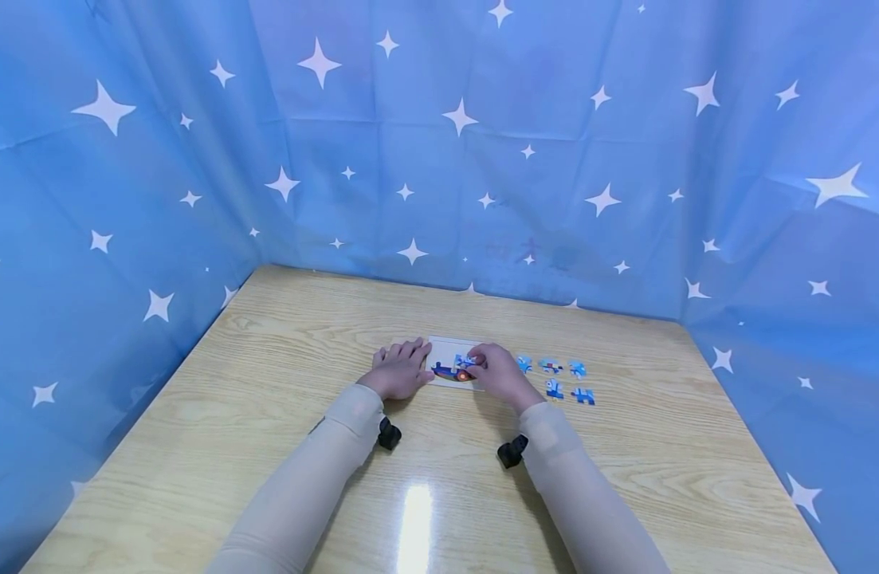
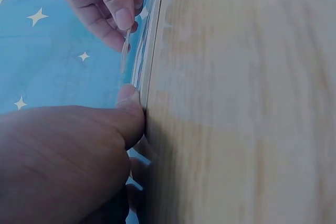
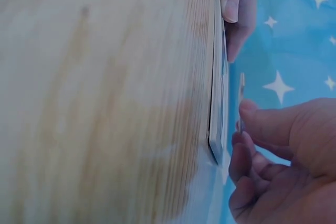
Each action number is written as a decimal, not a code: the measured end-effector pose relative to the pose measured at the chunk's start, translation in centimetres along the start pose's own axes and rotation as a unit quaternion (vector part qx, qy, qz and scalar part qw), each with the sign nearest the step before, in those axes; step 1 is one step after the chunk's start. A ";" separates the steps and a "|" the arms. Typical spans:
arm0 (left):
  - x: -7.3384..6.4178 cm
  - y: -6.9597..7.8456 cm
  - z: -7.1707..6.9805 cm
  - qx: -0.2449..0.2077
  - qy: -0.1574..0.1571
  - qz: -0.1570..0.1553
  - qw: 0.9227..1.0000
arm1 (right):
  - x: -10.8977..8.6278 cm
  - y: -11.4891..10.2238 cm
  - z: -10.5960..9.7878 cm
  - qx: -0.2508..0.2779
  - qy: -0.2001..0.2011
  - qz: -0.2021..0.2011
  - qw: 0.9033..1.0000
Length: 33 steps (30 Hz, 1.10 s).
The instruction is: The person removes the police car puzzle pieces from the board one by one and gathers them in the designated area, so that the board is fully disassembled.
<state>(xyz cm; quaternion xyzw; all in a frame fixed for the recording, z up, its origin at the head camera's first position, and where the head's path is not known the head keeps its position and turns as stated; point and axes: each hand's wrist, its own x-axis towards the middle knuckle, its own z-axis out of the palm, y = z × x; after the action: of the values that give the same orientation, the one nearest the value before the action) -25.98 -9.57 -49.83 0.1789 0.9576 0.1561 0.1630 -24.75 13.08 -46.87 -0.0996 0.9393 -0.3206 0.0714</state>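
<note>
A shallow white puzzle board (image 1: 440, 351) lies flat on the table, with a dark-and-red picture section (image 1: 445, 371) along its lower part. My left hand (image 1: 402, 370) rests at the board's left side, fingers spread and straight, the thumb (image 2: 130, 103) against its edge. Over the board, my right hand (image 1: 501, 373) pinches a blue puzzle piece (image 1: 463, 361) between thumb and fingers. In the right wrist view the thin piece (image 3: 241, 85) stands on edge, with a gap between it and the board (image 3: 216, 87).
To the right of the board, several loose blue puzzle pieces (image 1: 555, 389) lie in two rough rows on the wooden table (image 1: 281, 343). A blue curtain with white stars (image 1: 410, 159) hangs around the table's back and sides.
</note>
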 end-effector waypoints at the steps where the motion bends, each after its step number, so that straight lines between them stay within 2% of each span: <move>1: 0.0 0.0 0.0 -0.001 0.001 0.000 1.000 | -0.1 0.1 -0.1 0.002 -0.001 0.001 1.000; 11: -0.2 0.1 0.0 -0.005 0.004 0.004 1.000 | -0.9 1.0 -0.9 -0.007 -0.001 -0.016 1.000; 21: -0.1 0.0 0.1 -0.002 0.005 0.003 1.000 | -1.6 1.6 -1.5 -0.001 0.001 -0.006 1.000; 33: -0.2 0.1 0.0 -0.005 0.005 0.003 1.000 | -2.2 3.0 -2.2 -0.032 0.009 -0.018 0.999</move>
<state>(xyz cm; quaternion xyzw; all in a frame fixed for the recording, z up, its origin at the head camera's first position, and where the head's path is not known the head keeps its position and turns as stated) -25.77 -9.56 -49.71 0.1804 0.9569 0.1627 0.1590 -23.46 17.22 -46.79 -0.1162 0.9477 -0.2924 0.0539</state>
